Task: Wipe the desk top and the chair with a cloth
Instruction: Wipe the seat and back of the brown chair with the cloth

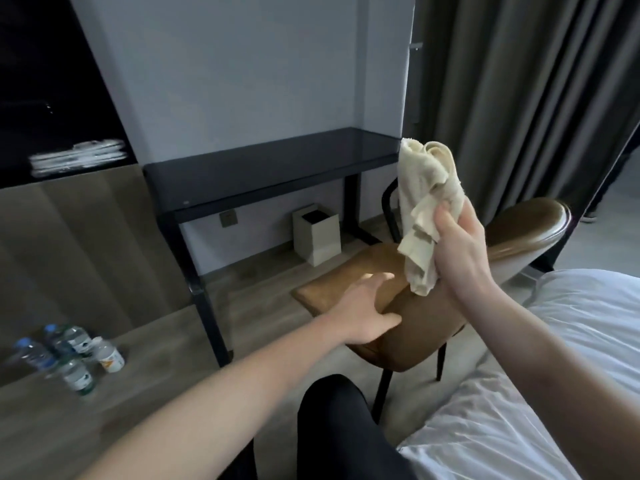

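The right hand (460, 251) grips a bunched cream cloth (424, 209), fingers curled around it, above the brown chair (426, 317). The cloth stands almost upright, its long axis vertical, rising above the hand. The left hand (363, 315) rests on the chair's near edge, fingers loosely spread. The dark desk (263, 168) stands behind the chair.

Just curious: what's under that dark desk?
Under the desk: a pale square bin on the floor and a wall socket. The chair hides the right corner.
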Demonstrator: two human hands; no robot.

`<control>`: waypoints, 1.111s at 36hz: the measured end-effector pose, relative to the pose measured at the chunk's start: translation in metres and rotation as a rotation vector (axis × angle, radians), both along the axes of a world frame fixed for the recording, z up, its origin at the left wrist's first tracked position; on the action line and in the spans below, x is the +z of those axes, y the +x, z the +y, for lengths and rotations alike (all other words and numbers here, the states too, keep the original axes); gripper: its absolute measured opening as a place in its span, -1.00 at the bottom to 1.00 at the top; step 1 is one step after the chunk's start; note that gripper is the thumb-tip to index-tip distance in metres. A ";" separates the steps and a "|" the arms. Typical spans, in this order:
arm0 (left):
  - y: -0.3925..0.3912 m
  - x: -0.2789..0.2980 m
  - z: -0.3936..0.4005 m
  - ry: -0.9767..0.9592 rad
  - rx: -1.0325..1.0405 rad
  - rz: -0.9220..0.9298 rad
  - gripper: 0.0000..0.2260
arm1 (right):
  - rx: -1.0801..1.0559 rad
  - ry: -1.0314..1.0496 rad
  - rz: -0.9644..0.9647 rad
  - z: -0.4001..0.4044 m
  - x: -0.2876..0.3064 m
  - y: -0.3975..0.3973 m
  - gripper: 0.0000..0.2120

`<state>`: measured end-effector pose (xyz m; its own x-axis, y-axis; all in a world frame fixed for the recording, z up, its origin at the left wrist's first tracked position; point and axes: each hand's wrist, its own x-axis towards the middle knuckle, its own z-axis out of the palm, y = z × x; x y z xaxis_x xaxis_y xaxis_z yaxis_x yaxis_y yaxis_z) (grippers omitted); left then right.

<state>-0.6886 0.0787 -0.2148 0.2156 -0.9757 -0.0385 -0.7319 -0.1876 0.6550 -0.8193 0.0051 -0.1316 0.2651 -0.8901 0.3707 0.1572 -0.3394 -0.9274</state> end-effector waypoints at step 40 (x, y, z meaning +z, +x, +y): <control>0.161 0.001 -0.063 -0.111 0.286 -0.275 -0.84 | -0.211 -0.669 0.904 -0.029 -0.049 0.076 -0.59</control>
<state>-0.5273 0.0159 -0.2134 0.4659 -0.8702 0.1604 -0.8114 -0.3478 0.4698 -0.7432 -0.0241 -0.1803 0.5445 -0.6444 0.5368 -0.5944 -0.7481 -0.2950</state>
